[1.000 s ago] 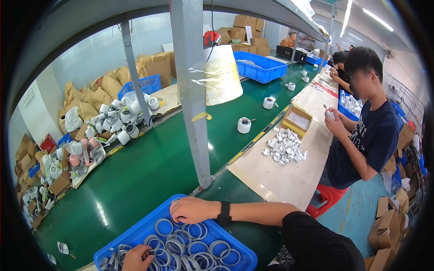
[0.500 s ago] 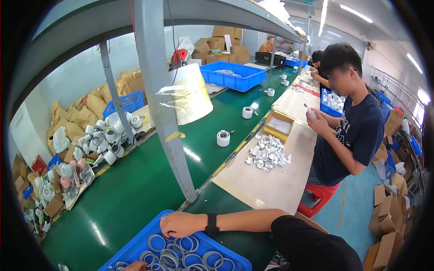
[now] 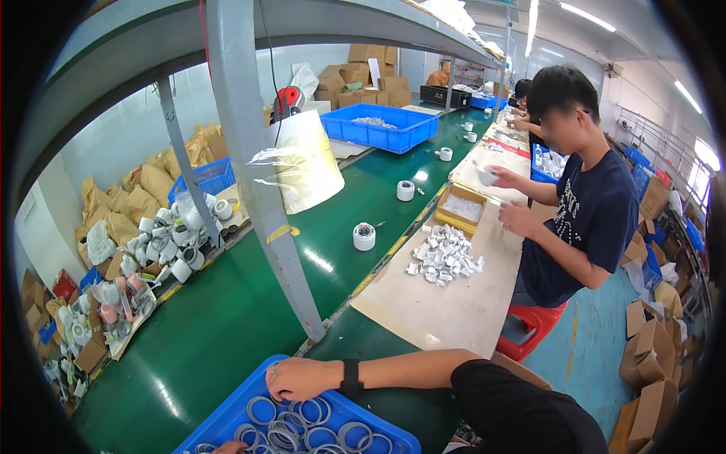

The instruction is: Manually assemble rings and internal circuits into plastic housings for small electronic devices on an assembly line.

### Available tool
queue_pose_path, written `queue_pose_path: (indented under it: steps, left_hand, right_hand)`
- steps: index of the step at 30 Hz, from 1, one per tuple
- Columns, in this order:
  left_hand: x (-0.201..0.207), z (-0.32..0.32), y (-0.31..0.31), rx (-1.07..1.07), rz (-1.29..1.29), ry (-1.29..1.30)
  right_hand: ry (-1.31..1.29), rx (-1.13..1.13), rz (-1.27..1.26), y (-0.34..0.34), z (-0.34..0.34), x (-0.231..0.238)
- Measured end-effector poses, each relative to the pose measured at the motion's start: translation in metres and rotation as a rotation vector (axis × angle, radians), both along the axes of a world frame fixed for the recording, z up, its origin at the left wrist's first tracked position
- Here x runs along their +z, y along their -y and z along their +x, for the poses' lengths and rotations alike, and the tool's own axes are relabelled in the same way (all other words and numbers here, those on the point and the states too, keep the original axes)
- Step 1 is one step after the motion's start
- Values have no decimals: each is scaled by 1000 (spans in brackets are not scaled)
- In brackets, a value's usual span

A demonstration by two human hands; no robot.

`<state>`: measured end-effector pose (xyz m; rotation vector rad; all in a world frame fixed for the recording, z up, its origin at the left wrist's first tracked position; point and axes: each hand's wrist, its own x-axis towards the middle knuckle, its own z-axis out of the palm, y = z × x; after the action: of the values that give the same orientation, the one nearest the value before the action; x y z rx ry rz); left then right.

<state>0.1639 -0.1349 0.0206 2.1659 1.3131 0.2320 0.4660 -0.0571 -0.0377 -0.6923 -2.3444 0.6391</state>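
A blue plastic tray [image 3: 261, 376] at the lower edge holds several loose grey rings [image 3: 283, 435]. My right hand [image 3: 305, 378], with a dark band on the wrist, rests over the tray's far rim and beside the rings. Its fingers curve downward, and the back of the hand hides their tips. Of my left hand [image 3: 230, 448] only a bit shows at the bottom edge, among the rings on the tray's left side. Whether either hand grips a ring is hidden.
A grey post [image 3: 261, 174] rises just beyond the tray. Beside it runs a green conveyor belt [image 3: 227, 318] carrying white round parts [image 3: 364, 236]. White plastic pieces [image 3: 445, 256] lie heaped on the bench, near a yellow box [image 3: 461, 210]. A co-worker [image 3: 578, 204] sits at the right.
The co-worker's hands have come apart, one reaching out over the bench with a blurred part. My hands stay almost in place. The whole view has shifted slightly.
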Motion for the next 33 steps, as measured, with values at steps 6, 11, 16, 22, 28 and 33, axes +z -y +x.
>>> queue_pose_path:
  steps: [6, 11, 16, 22, 28, 33]
  left_hand:
    - [4, 3, 4, 29, -5, -31]
    - [7, 4, 4, 35, -26, -24]
    - [8, 3, 4, 19, -14, -37]
    - [12, 5, 4, 31, -38, -43]
    - [9, 4, 4, 32, -40, -31]
    - [6, 3, 3, 31, -51, -12]
  right_hand:
    - [28, -5, -8, 1, -1, 0]
    - [17, 2, -19, 2, -1, 3]
    - [-8, 6, -6, 2, 0, 2]
    - [22, -2, -20, 1, 0, 1]
    - [0, 8, 4, 0, 0, -1]
    - [-15, 5, 23, 1, 0, 0]
